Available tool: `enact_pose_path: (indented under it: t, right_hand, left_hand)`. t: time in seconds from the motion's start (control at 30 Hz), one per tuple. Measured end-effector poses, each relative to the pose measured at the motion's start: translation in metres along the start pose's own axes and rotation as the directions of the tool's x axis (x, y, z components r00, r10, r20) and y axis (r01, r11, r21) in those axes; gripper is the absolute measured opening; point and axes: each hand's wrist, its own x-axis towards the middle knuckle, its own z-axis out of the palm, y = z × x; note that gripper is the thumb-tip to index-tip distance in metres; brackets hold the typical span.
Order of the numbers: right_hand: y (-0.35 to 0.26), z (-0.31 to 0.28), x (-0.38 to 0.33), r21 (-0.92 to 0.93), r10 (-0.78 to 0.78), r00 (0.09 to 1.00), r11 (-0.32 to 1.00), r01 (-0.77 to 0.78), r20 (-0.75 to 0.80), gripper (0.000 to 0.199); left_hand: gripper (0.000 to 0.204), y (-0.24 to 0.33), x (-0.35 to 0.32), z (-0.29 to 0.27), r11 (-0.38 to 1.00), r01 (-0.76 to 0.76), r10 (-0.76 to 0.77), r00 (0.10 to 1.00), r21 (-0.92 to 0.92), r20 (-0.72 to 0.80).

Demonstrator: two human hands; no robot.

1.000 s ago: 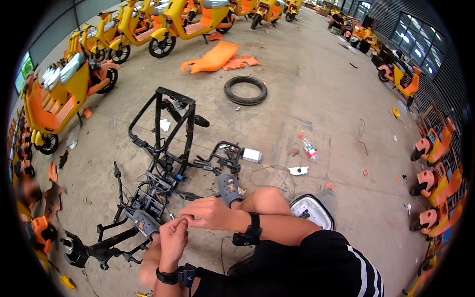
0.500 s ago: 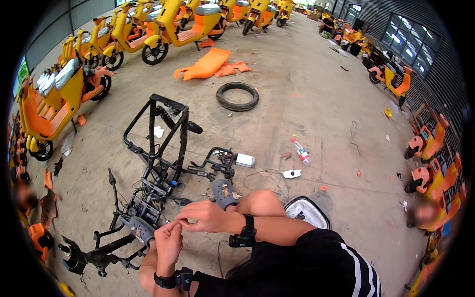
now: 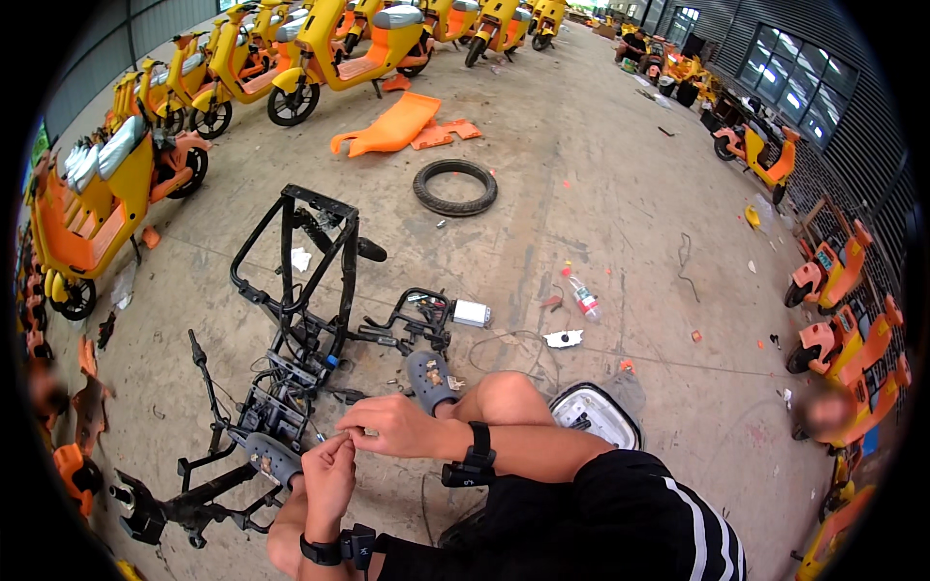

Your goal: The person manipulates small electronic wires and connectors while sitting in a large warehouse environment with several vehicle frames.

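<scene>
My left hand and my right hand meet fingertip to fingertip above the floor, both closed in a pinch. Whatever sits between the fingertips is too small to make out. Just beyond them lies a stripped black scooter frame, with metal brackets and loose cables around its lower middle. My grey clogs rest at the frame, one by its near end and the other by a bent black tube piece. A silver box-shaped controller with wires lies beside that tube.
A black tyre and orange body panels lie farther out. To the right are a plastic bottle, a white part and a white-lined shell. Yellow scooters stand left and back, with more along the right wall.
The view has shifted slightly, so the scene sits a little farther left. My hands remain pinched together, with little visible change in the fingers.
</scene>
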Motion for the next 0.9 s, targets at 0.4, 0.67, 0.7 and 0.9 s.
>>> enact_pose_path:
  t: [0.4, 0.67, 0.7, 0.9]
  right_hand:
    - [-0.001, -0.009, 0.002, -0.005, -0.026, 1.000, 1.000, 0.026, -0.002, 0.014]
    - [-0.002, -0.007, 0.005, -0.046, -0.055, 0.998, 0.997, 0.057, 0.034, 0.016]
    - [-0.002, -0.006, 0.004, -0.041, -0.035, 0.999, 0.999, 0.037, 0.033, 0.016]
    - [-0.006, 0.001, 0.004, -0.065, -0.011, 0.998, 0.998, 0.014, 0.054, 0.018]
  left_hand:
    - [0.022, 0.008, -0.001, 0.004, 1.000, 0.010, -0.010, 1.000, -0.009, 0.021]
    - [0.022, -0.020, 0.007, -0.006, 0.966, -0.145, 0.149, 0.989, 0.216, -0.003]
    - [0.023, -0.005, 0.002, -0.002, 0.952, -0.167, 0.169, 0.985, 0.255, 0.015]
    - [0.021, 0.003, -0.004, 0.001, 0.980, -0.138, 0.137, 0.990, 0.143, 0.014]
